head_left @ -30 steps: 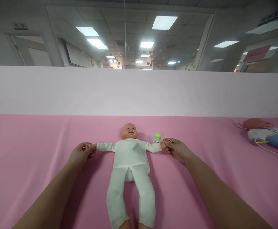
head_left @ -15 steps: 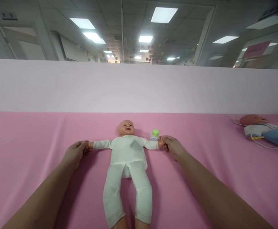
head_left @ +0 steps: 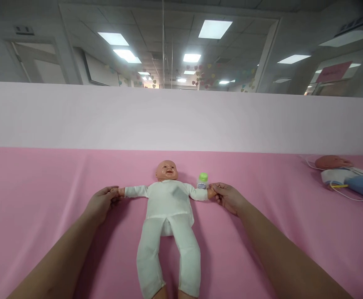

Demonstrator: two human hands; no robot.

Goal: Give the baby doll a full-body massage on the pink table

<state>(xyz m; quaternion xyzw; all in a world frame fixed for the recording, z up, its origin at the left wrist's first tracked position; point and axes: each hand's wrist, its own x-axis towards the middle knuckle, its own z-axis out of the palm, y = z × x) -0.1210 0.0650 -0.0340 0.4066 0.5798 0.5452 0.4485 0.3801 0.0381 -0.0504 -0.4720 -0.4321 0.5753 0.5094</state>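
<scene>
Over the last second my grasp has closed in: the white-clad doll's [head_left: 169, 207] little fingers, showing among mine a moment ago, are now mostly hidden, while its arms remain stretched out sideways. I take that as a firmer hold on both sides at once. My left hand [head_left: 100, 203] pinches one of its hands between thumb and fingers; my right hand [head_left: 229, 198] pinches the other. The doll lies face up on the pink mat [head_left: 50, 178] between my hands, its legs pointing back toward me. Just left of my right hand, behind the doll's arm, stands a green-capped bottle [head_left: 203, 181], near enough that I could knock it. Well to the right of that hand lies a second doll [head_left: 360, 182]; beyond both hands runs a white wall [head_left: 181, 120].
</scene>
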